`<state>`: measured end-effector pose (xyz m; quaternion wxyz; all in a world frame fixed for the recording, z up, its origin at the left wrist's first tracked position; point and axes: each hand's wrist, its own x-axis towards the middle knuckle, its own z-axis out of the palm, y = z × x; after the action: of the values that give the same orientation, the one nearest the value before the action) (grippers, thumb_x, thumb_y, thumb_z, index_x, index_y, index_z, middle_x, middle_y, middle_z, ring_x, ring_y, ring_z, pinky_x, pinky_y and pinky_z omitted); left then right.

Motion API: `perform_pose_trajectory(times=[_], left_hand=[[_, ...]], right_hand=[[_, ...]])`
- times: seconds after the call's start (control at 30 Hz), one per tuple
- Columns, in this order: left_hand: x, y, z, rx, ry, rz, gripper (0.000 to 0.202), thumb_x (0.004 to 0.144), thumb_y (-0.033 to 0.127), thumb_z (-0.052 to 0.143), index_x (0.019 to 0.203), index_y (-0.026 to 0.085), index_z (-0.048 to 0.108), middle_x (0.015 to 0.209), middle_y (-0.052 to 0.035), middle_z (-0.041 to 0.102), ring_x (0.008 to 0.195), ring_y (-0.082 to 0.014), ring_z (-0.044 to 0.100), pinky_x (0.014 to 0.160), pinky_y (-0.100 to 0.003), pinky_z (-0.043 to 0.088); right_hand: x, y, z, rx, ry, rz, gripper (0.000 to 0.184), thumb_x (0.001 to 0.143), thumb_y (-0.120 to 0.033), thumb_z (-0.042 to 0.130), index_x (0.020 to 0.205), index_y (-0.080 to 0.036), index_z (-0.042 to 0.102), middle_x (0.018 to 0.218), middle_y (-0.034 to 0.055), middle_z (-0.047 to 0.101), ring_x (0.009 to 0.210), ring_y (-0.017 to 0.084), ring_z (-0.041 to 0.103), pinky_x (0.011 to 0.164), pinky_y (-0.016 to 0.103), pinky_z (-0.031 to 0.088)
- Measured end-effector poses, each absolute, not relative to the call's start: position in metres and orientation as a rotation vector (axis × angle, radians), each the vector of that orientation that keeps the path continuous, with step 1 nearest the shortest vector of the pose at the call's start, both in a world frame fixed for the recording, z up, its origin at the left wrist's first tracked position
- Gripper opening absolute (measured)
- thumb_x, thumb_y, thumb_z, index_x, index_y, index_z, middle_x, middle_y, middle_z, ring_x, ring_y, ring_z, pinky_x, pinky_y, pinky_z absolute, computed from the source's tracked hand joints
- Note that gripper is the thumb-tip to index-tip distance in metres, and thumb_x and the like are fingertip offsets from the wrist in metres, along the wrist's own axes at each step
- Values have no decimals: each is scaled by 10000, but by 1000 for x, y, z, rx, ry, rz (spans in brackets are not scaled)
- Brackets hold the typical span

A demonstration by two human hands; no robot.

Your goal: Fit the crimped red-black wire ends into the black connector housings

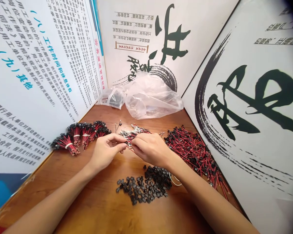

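Note:
My left hand [106, 150] and my right hand [150, 149] meet at the middle of the wooden table [88, 201], both pinched on a small bunch of red and black wires [130, 136] with bare metal ends. A heap of small black plastic connector housings [146, 185] lies just in front of my hands. Several tied bundles of finished wires [79, 135] sit in a row to the left. A large loose pile of red and black wires [195, 151] spreads along the right.
Printed boards wall the table in: a text poster [39, 74] on the left, calligraphy panels [249, 107] at the back and right. Clear plastic bags [148, 97] lie crumpled in the far corner. A white rubber band [174, 180] lies under my right forearm.

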<state>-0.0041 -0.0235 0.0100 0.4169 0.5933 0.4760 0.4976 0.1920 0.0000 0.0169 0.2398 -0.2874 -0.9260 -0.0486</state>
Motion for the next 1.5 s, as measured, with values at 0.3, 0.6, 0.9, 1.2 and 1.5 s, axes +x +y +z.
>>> perform_pose_trajectory(times=[0.3, 0.6, 0.9, 1.2, 1.5], left_hand=[[-7, -22, 9, 1454, 1180, 1226, 120, 686, 185, 769, 779, 134, 713, 722, -50, 712, 601, -159, 651, 585, -284, 566], [-10, -22, 11, 1430, 1133, 1215, 101, 701, 164, 763, 779, 136, 704, 714, -32, 687, 599, -141, 633, 593, -265, 543], [-10, -23, 11, 1372, 1078, 1197, 112, 687, 139, 773, 763, 127, 691, 705, -18, 664, 596, -123, 619, 595, -243, 525], [-10, -24, 7, 1517, 1049, 1227, 82, 728, 112, 735, 784, 155, 692, 799, -27, 669, 744, -138, 621, 659, -226, 523], [-6, -28, 1, 1735, 1010, 1278, 66, 791, 109, 702, 810, 170, 718, 834, -43, 700, 779, -156, 656, 709, -247, 539]], right_hand=[[192, -2, 18, -748, -2496, -144, 268, 982, -208, 424, 802, -151, 615, 756, 40, 637, 665, 135, 507, 555, 287, 241], [192, -5, 20, -743, -2556, -181, 220, 978, -175, 444, 828, -144, 602, 787, 55, 614, 682, 156, 481, 557, 295, 246], [191, -6, 16, -680, -2571, -114, 163, 945, -81, 460, 884, -137, 601, 813, 58, 600, 714, 167, 476, 620, 281, 318], [190, -13, 29, -766, -2572, -243, 191, 896, -23, 472, 817, -144, 596, 762, 51, 577, 680, 175, 446, 579, 294, 275], [180, -21, 22, -863, -2512, -112, 179, 924, -65, 519, 774, -130, 591, 749, 46, 556, 665, 157, 430, 590, 280, 285]])
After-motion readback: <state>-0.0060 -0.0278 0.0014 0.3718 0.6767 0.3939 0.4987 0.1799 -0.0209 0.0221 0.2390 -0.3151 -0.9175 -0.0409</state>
